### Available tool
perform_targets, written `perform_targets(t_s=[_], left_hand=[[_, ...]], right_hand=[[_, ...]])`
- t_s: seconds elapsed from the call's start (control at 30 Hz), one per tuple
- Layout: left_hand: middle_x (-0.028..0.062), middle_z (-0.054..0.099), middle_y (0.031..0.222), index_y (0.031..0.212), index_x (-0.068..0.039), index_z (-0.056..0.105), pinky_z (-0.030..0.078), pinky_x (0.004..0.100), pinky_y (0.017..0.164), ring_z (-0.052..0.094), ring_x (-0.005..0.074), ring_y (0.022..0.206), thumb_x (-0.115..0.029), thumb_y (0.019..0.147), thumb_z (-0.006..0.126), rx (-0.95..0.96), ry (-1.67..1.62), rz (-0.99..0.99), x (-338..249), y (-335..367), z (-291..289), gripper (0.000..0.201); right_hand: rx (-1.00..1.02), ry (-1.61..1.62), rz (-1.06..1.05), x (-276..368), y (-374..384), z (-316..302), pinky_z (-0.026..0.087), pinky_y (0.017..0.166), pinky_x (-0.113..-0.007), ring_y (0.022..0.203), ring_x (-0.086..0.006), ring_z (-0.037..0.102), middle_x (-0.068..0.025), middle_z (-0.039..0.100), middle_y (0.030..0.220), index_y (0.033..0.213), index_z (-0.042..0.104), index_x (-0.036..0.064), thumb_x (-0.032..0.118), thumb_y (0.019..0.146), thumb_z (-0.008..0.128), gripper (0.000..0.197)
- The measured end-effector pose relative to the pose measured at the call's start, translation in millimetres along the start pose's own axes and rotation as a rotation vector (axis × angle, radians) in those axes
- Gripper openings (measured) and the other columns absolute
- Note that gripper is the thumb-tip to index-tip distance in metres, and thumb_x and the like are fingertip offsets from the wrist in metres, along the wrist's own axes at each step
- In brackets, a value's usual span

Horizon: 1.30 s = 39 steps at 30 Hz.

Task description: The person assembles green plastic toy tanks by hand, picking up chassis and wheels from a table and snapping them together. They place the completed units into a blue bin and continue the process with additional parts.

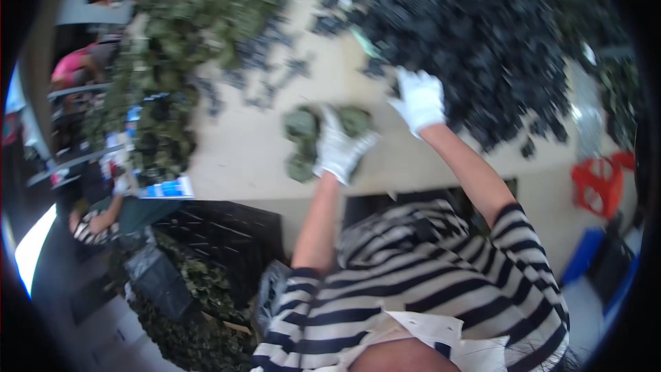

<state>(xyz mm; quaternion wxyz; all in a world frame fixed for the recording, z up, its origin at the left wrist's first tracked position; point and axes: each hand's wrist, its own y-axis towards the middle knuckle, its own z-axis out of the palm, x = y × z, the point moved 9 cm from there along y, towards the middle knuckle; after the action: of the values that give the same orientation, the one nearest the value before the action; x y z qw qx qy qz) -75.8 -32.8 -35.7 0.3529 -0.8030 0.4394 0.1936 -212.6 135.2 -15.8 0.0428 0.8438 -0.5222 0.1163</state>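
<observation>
Beside the dark pile (454, 34), your right hand (421, 102) has an unreadable grip; your left hand (337, 150) spreads over green clumps (301, 124), likely light, soft, best cupped underneath.

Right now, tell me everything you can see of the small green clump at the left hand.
The small green clump is dull olive, with rounded lobes that look soft, like leaves or cloth; blur hides which. It lies on the pale table, toward the wearer's side and apart from the big dark heap. Lobes show on both sides of the white-gloved left hand, which hides its middle and seems to touch it; whether it is gripped cannot be told.
</observation>
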Motion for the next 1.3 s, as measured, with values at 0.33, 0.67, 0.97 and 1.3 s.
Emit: perform_targets(t_s=[0.33, 0.67, 0.97, 1.3], left_hand=[[0.0321, 0.026, 0.155, 0.154, 0.007, -0.006, 0.031, 0.0323, 0.115, 0.032, 0.0371, 0.144, -0.035, 0.066, 0.09, 0.224, -0.149, -0.011, 3, 0, -1, 0.137], [0.0323, 0.028, 0.153, 0.156, 0.004, 0.001, 0.03, 0.036, 0.116, 0.032, 0.039, 0.144, -0.036, 0.069, 0.087, 0.286, -0.129, 0.019, 14, -4, -9, 0.128], [0.0138, 0.061, 0.126, 0.143, 0.003, 0.032, 0.05, 0.0363, 0.097, 0.059, 0.0232, 0.113, -0.021, 0.072, 0.086, 0.201, -0.46, 0.143, -4, -3, -19, 0.093], [0.0057, 0.068, 0.107, 0.136, -0.001, 0.047, 0.056, 0.0254, 0.077, 0.066, 0.0105, 0.088, -0.003, 0.069, 0.084, 0.551, -0.785, 0.003, -52, -83, -58, 0.076]], right_hand=[[-0.047, -0.282, -0.336, 43, -40, 43, 0.043, 0.084, -0.042, 0.099, -0.0259, 0.054, -0.0074, 0.057, 0.099, 0.134, 0.053, 0.0092, 0.012, 0.086, 0.05, 0.049], [-0.127, 0.065, 0.067, 22, -82, 41, 0.045, 0.085, -0.047, 0.102, -0.0348, 0.055, -0.0179, 0.056, 0.117, 0.136, 0.052, 0.0081, 0.036, 0.081, 0.074, 0.065], [-0.093, 0.04, 0.089, 24, -79, 50, 0.048, 0.088, -0.047, 0.105, -0.0358, 0.058, -0.0173, 0.06, 0.121, 0.137, 0.049, 0.0074, 0.013, 0.087, 0.06, 0.052], [0.231, 1.58, 0.193, 51, -108, -35, 0.043, 0.098, -0.026, 0.108, -0.0108, 0.056, -0.0047, 0.063, 0.126, 0.143, 0.049, -0.0005, 0.02, 0.102, 0.056, 0.047]])
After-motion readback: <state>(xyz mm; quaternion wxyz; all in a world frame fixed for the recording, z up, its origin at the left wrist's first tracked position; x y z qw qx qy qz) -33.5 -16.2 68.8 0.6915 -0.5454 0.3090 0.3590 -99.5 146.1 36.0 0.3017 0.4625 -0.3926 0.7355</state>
